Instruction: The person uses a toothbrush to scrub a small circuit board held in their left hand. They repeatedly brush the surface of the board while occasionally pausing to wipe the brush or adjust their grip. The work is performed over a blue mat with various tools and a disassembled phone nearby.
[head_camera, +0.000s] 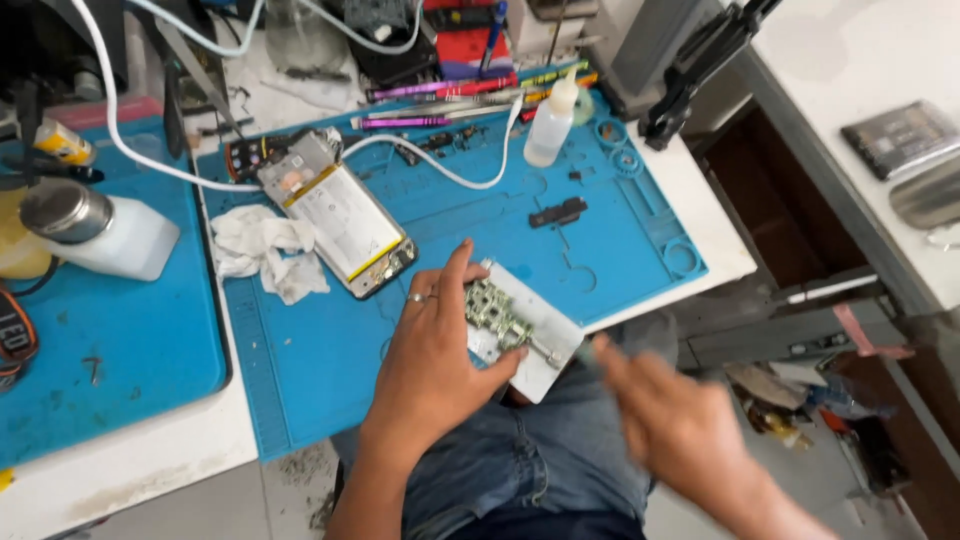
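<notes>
- There is 1 view only, from a camera worn on the person's head, so no second view shares any part of the scene.
- It looks steeply down and forward, over the person's lap in blue jeans (520, 460) to the near edge of the workbench (140, 465).
- It sits close: the left hand (435, 365) and the blurred right hand (680, 425) fill the lower middle.
- The blue mat (450, 240) runs slantwise across the frame, so the head is tilted or turned against the bench.
- At the right the view takes in the floor and a second white table (860, 70).
</notes>
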